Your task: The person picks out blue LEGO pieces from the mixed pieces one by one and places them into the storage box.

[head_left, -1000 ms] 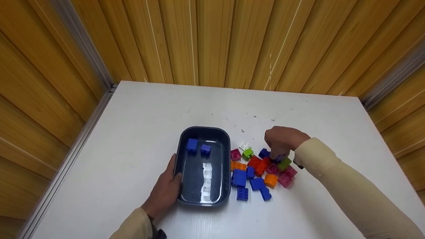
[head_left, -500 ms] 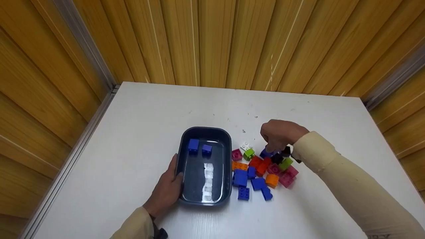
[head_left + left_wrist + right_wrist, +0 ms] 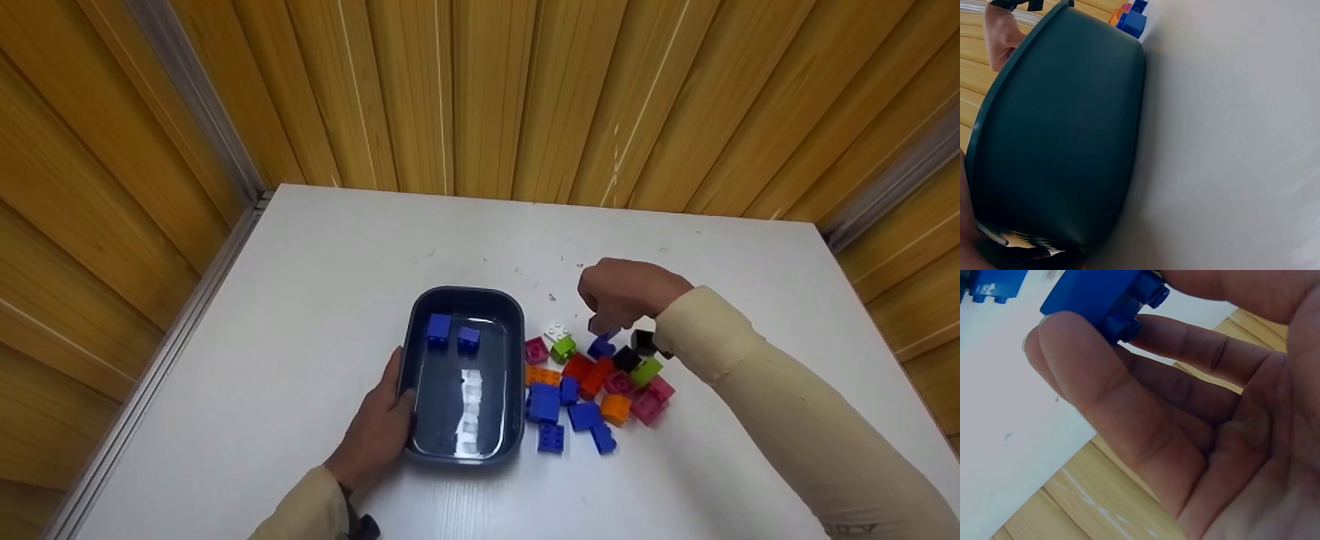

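Note:
My right hand (image 3: pixel 626 289) is raised over the back of a pile of toy building bricks. In the right wrist view its thumb and fingers pinch a blue building brick (image 3: pixel 1092 295), studs toward the palm. My left hand (image 3: pixel 373 431) grips the left side of a dark blue rectangular tub (image 3: pixel 431 424). Two blue bricks lie inside the tub near its far end: a larger one (image 3: pixel 439 328) and a smaller one (image 3: pixel 469 339). The tub's outer wall (image 3: pixel 1067 124) fills much of the left wrist view.
Right beside the tub lie loose bricks: several blue ones (image 3: pixel 544 403), red ones (image 3: pixel 598 376), pink ones (image 3: pixel 648 406), orange, green, white (image 3: pixel 556 331) and black ones (image 3: pixel 643 342). They rest on a white table (image 3: pixel 315 300) with wood-patterned panels (image 3: pixel 480 97) around it.
My right hand has risen out of the pile and shifted a little left and away, lifting a blue brick. Black bricks now show where it was. The left hand keeps its grip on the tub.

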A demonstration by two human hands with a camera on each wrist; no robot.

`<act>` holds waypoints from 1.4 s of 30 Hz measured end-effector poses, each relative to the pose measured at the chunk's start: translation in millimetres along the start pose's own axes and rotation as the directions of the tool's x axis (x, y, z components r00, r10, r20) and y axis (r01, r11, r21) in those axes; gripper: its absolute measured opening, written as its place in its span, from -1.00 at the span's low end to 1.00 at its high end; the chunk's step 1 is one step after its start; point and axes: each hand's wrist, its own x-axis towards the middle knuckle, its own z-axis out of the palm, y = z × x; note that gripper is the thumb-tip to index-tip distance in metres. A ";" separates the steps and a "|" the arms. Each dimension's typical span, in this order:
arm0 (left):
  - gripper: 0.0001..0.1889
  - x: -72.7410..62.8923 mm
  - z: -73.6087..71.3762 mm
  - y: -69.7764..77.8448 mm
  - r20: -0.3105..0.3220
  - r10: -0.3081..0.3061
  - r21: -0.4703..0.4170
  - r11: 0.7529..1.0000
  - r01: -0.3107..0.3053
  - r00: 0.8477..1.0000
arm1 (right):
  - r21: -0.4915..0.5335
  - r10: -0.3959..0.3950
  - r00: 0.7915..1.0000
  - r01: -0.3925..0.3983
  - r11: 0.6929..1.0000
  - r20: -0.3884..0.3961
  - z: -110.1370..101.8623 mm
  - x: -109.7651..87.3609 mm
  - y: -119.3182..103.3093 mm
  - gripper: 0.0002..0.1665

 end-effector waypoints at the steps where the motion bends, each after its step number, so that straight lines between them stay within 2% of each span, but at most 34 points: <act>1: -0.29 0.2 -0.1 0.1 -0.001 0.000 -0.003 1.000 0.000 1.000 | -0.002 -0.006 1.000 0.006 1.000 -0.003 -1.0 0.9 -2.0 -0.79; 13: -0.29 -0.9 0.0 1.4 -0.001 0.026 -0.013 1.000 -0.026 1.000 | -0.049 -0.087 0.992 0.083 0.995 -0.088 -9.1 10.7 -28.5 -0.82; 22: -0.29 -1.1 0.1 -0.1 -0.004 0.020 -0.018 1.000 -0.020 1.000 | -0.075 -0.111 0.991 0.105 0.992 -0.080 -12.5 19.8 -51.4 -0.80; 31: -0.29 -2.6 0.2 3.2 -0.012 0.029 -0.016 0.999 -0.029 1.000 | -0.105 -0.166 0.980 0.155 0.982 -0.110 -14.4 21.6 -63.0 -0.84; 38: -0.29 -3.5 1.7 5.5 -0.011 0.036 -0.004 0.999 -0.036 0.999 | -0.095 -0.206 0.970 0.195 0.976 -0.132 -13.3 22.4 -75.8 -0.70; 42: -0.29 -2.4 1.9 6.4 -0.005 0.031 -0.003 1.000 -0.031 1.000 | -0.087 -0.200 0.970 0.189 0.978 -0.141 -14.3 22.8 -82.5 -0.72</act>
